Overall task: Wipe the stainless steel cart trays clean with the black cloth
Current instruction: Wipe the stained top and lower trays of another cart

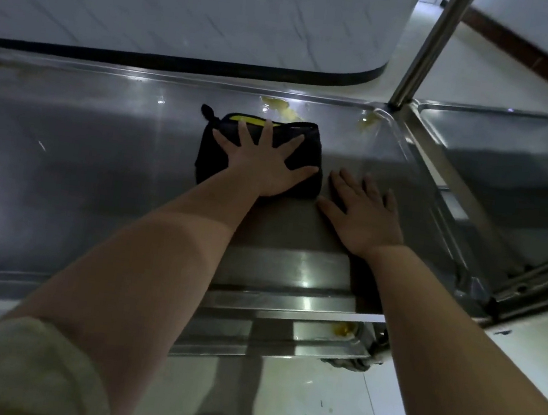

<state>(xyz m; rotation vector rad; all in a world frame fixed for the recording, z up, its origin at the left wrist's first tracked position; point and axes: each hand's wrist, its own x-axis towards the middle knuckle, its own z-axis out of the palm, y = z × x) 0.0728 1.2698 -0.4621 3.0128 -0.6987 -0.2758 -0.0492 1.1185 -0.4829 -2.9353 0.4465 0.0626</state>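
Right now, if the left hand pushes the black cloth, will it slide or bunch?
The black cloth probably slides easily: the tray looks smooth, glossy. Likely floppy if lifted, being folded fabric. The spread left hand should limit bunching.

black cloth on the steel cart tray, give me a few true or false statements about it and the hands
The left hand presses on the folded black cloth with fingers spread. True.
The right hand grips the cloth. False: it rests flat on the stainless steel tray beside it.
Yellow stains lie near the tray's far edge. True.
The cloth covers the stains. False: they lie uncovered just beyond it.
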